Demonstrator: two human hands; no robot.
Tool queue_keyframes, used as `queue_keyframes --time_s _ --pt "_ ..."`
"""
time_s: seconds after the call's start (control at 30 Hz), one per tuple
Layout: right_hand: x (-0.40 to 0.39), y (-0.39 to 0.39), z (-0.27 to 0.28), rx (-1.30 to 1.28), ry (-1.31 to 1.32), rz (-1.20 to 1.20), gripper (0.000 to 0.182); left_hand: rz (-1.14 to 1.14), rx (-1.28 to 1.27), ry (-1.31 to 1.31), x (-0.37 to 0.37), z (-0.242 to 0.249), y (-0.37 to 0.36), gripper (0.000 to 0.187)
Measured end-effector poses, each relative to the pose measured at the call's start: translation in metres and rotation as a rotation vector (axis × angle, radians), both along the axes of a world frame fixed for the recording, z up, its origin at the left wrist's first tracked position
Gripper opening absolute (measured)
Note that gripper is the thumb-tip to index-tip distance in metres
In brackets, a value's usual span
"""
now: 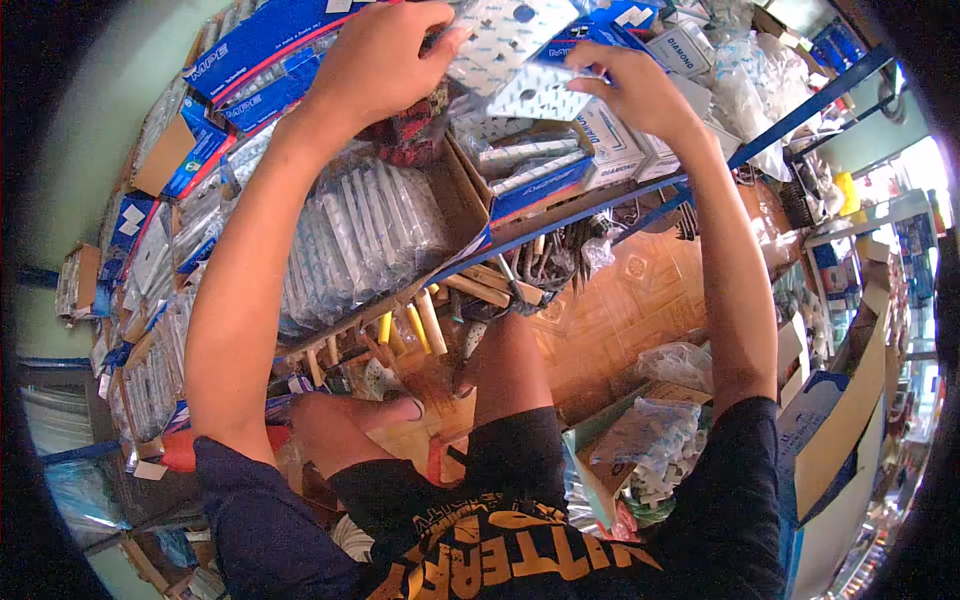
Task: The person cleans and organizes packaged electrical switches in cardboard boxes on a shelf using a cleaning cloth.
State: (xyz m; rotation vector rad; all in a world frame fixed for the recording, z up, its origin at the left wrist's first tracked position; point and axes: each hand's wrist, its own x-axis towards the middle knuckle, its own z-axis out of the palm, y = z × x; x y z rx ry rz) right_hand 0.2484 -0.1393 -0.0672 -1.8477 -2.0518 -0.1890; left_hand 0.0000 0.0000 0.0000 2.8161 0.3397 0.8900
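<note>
Shelf [570,224]: crowded; a dropped item could lodge among its boxes [612,150]. White packet [512,40]: above the shelf, at the left hand [390,55]; fingers curled, but I cannot tell their grip. Smaller white piece [540,94]: pinched by the right hand [632,85]; a one-corner hold could slip.

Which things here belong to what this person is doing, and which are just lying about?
Apparently in use:
right hand, pinching blue-printed white packaging
left hand, at the packaging's edge

Apparently just lying about:
white boxes
yellow handles
clear plastic bag
</note>
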Motion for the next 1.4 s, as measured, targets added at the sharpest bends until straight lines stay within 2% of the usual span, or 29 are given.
queue_keyframes --time_s 0.07,0.1,0.2,0.27,0.3,0.37,0.47,0.63,0.7,0.83,0.93,1.0,1.23,1.27,1.37,1.4 --pt "0.015 -0.008 -0.002 0.128 0.167 -0.047 0.029 0.021 0.013 -0.108 0.003 0.001 -0.001 0.025" --pt "0.027 -0.016 0.008 0.115 0.133 -0.044 0.029 0.023 -0.001 -0.142 0.003 -0.005 0.007 0.025" --pt "0.052 -0.041 0.013 0.181 0.285 -0.108 0.029 0.032 0.091 -0.073 0.004 -0.021 0.029 0.035" --pt "0.049 -0.062 0.024 0.307 0.348 -0.199 0.029 0.063 0.099 0.235 0.008 -0.020 0.018 0.029" --pt "0.042 -0.071 0.030 0.308 0.346 -0.200 0.029 0.062 0.100 0.233 0.014 -0.026 0.016 0.029" --pt "0.024 -0.087 0.042 0.322 0.423 -0.440 0.028 0.011 0.268 0.353 0.029 -0.044 0.013 0.025" --pt "0.010 -0.102 0.046 0.364 0.465 -0.398 0.029 -0.034 0.292 0.400 0.043 -0.066 0.006 0.023" --pt "-0.014 -0.117 0.052 0.365 0.639 -0.347 0.029 -0.065 0.297 0.513 0.045 -0.061 0.001 0.019" --pt "-0.016 -0.115 0.038 0.354 0.581 -0.345 0.030 -0.061 0.314 0.565 0.050 -0.057 -0.001 0.020" --pt "-0.040 -0.112 0.008 0.464 0.853 -0.297 0.028 -0.070 0.359 0.652 0.051 -0.043 -0.006 0.022" --pt "-0.048 -0.114 -0.024 0.548 0.935 -0.306 0.027 0.006 0.341 0.714 0.051 -0.032 -0.017 0.023" --pt "-0.057 -0.120 -0.037 0.495 1.237 -0.382 0.024 0.036 0.364 0.721 0.058 -0.034 -0.017 0.024" --pt "-0.068 -0.126 -0.055 0.506 1.389 -0.408 0.018 0.083 0.375 0.699 0.063 -0.020 -0.020 0.030" --pt "-0.067 -0.127 -0.054 0.508 1.388 -0.409 0.018 0.069 0.371 0.598 0.057 -0.019 -0.017 0.030" --pt "-0.072 -0.131 -0.057 0.505 1.379 -0.432 0.017 0.185 0.450 0.706 0.060 -0.013 -0.019 0.027" --pt "-0.072 -0.130 -0.059 0.502 1.391 -0.420 0.017 0.140 0.397 0.710 0.061 -0.018 -0.019 0.024"
